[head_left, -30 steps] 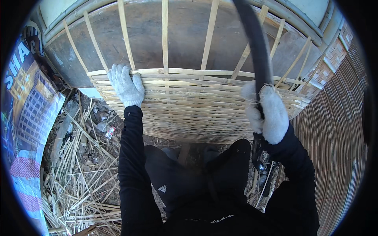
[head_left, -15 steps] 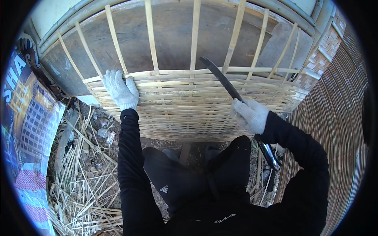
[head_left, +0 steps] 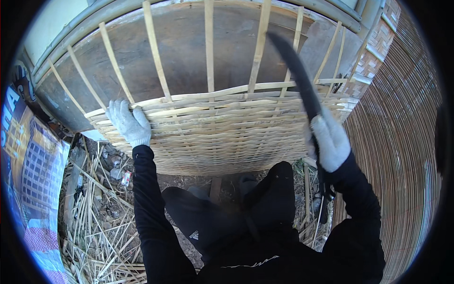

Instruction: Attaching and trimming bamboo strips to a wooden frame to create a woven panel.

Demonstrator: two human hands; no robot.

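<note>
A long, dark-bladed machete [head_left: 299, 78] is in my right hand [head_left: 330, 144], whose white-gloved fingers are wrapped round its grip. The blade points up and away, raised over the right part of a woven bamboo panel [head_left: 213, 135]. My left hand [head_left: 127, 124], also in a white glove, lies on the panel's upper left edge with fingers stretched out and thumb apart. Flat strips are woven across upright bamboo slats [head_left: 209, 47], which stick up bare above the weave. The top strip [head_left: 217, 93] bows upward in the middle.
Behind the slats is a brown board [head_left: 184, 45], framed above by bamboo poles. A printed banner [head_left: 35, 156] hangs at left. On the right stands a screen of thin sticks [head_left: 392, 128]. Cut bamboo strips [head_left: 101, 227] and litter cover the ground at left.
My right hand has moved right with the machete, and its blade has swung more upright, apart from the top strip. My left hand stays at the same place on the panel; the view has shifted.
</note>
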